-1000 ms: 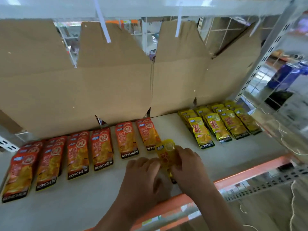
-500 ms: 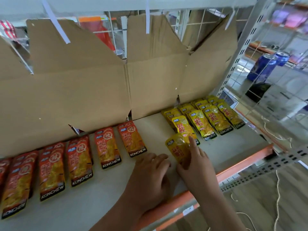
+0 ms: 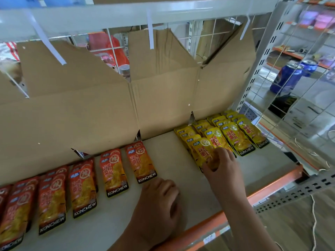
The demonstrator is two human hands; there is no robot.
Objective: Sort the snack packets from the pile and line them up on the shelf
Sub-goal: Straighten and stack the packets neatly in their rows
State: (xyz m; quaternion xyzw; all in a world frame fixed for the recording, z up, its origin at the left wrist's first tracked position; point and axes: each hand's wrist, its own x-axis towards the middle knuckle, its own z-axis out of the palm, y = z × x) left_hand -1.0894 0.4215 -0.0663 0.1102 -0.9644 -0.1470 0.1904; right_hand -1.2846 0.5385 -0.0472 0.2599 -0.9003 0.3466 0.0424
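Orange packets (image 3: 116, 173) marked KONCHEW lie in a row along the left of the shelf (image 3: 174, 156). My left hand (image 3: 159, 201) rests on the shelf, fingers loosely curled, holding nothing I can see. My right hand (image 3: 224, 167) pinches a yellow packet (image 3: 203, 151) at the left end of the yellow KONCHEW row (image 3: 239, 136).

Glossy plastic film catches the light on the yellow snack packets (image 3: 233, 136) and the orange snack packets (image 3: 114, 174), which lie on a matt, off-white shelf board (image 3: 172, 160) with a faintly grainy look. Behind them stands plain brown cardboard (image 3: 81, 109), matt and creased, below a white-painted wire grid (image 3: 204, 33) and beside a perforated upright (image 3: 261, 57) of smooth white-painted metal. The front rail (image 3: 272, 189) wears glossy orange paint, the blue cans (image 3: 286, 78) shine like metal, and the floor (image 3: 290, 229) shows a wood-grain finish.
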